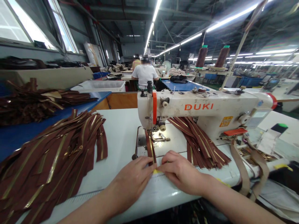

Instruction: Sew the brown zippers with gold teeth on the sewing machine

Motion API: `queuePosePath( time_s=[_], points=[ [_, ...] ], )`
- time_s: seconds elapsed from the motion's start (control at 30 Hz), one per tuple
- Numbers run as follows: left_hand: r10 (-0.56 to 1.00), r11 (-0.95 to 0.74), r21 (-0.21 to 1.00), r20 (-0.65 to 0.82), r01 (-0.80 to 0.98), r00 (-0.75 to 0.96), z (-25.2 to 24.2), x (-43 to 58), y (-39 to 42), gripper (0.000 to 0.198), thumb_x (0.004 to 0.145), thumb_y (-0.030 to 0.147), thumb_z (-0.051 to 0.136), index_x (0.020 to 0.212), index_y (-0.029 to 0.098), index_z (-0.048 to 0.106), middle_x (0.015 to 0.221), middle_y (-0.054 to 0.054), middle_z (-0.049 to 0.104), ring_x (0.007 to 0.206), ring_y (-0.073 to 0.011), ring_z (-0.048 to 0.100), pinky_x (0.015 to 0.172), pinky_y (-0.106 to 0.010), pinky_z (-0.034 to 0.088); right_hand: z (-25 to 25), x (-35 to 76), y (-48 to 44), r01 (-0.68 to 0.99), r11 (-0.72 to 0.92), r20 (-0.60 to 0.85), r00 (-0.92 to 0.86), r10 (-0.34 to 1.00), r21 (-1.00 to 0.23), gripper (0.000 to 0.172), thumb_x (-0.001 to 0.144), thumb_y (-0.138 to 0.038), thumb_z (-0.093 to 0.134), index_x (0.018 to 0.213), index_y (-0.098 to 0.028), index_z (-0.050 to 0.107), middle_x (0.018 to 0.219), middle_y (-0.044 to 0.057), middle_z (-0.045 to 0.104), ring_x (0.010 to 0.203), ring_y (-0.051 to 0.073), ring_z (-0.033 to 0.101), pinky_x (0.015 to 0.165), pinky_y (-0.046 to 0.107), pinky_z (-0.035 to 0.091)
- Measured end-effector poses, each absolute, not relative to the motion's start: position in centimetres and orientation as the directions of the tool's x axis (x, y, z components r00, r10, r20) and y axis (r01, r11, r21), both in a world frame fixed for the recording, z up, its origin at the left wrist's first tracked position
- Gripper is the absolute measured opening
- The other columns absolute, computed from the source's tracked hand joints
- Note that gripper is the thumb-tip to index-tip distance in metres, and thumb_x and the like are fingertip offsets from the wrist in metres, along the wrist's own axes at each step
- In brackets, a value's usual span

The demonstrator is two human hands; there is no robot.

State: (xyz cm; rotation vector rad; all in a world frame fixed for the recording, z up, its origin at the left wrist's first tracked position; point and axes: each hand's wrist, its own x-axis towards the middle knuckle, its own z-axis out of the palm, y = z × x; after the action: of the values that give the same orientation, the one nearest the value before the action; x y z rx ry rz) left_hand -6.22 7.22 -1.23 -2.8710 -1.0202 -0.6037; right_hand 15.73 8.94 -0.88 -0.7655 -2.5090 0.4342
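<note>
A brown zipper [151, 148] with gold teeth lies lengthwise under the presser foot of a white sewing machine [177, 105]. Its near end runs to my fingers at the table's front. My left hand [134, 177] is closed on that end from the left, fingertips pressed together. From the right, my right hand [181, 171] pinches at the same end, its fingertips nearly meeting those of the left. The very tip of the zipper is hidden by the fingers. A yellow mark [156, 171] shows on the table just beneath them.
Piles of brown zippers [53, 155] lie left, with more zippers [201, 143] under the machine arm. Beige straps [239, 168] hang over the right edge. Thread cones [202, 57] stand behind. A person in a white shirt [144, 76] sits ahead near a white bin [100, 85].
</note>
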Motion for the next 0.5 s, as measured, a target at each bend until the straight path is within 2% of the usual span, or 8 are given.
queuePosePath(
  time_s=[0.07,0.13,0.3,0.5],
  points=[
    [0.591,-0.788,0.079,0.375,0.611,0.714,-1.2,-6.3,7.1,0.03,0.092,0.013,0.039,0.117,0.017,0.055,0.113,-0.01,0.058,0.103,-0.0222,0.054,0.089,-0.04,0.05,-1.2,15.5,9.8,0.434,0.754,0.376,-0.675,0.635,-0.492,0.026,0.085,-0.007,0.049,0.096,-0.021,0.068,0.086,0.004,0.06,0.085,0.016,0.052,0.077,0.027,0.044],
    [0.582,-0.791,0.063,0.385,0.609,0.717,-1.1,-6.4,6.9,0.03,0.091,0.012,0.039,0.116,0.017,0.056,0.113,-0.01,0.059,0.102,-0.022,0.055,0.089,-0.04,0.05,-1.6,14.9,11.0,0.478,0.721,0.407,-0.606,0.684,-0.501,0.022,0.085,-0.009,0.049,0.091,-0.019,0.068,0.084,0.005,0.061,0.083,0.016,0.054,0.075,0.027,0.045],
    [0.574,-0.774,0.007,0.428,0.633,0.698,-1.0,-6.4,6.8,0.03,0.09,0.011,0.039,0.113,0.018,0.058,0.11,-0.009,0.061,0.1,-0.0212,0.056,0.087,-0.037,0.051,-1.9,13.2,13.3,0.578,0.743,0.431,-0.607,0.667,-0.336,0.015,0.087,-0.014,0.051,0.083,-0.016,0.065,0.079,0.006,0.06,0.083,0.019,0.052,0.076,0.03,0.045],
    [0.566,-0.775,0.0,0.447,0.632,0.693,-1.0,-6.3,7.0,0.031,0.088,0.011,0.041,0.113,0.02,0.058,0.108,-0.007,0.061,0.097,-0.0208,0.057,0.085,-0.037,0.051,-1.8,12.6,13.2,0.609,0.774,0.437,-0.657,0.615,-0.174,0.016,0.09,-0.016,0.048,0.086,-0.015,0.064,0.079,0.006,0.059,0.08,0.019,0.05,0.077,0.031,0.043]
  ],
)
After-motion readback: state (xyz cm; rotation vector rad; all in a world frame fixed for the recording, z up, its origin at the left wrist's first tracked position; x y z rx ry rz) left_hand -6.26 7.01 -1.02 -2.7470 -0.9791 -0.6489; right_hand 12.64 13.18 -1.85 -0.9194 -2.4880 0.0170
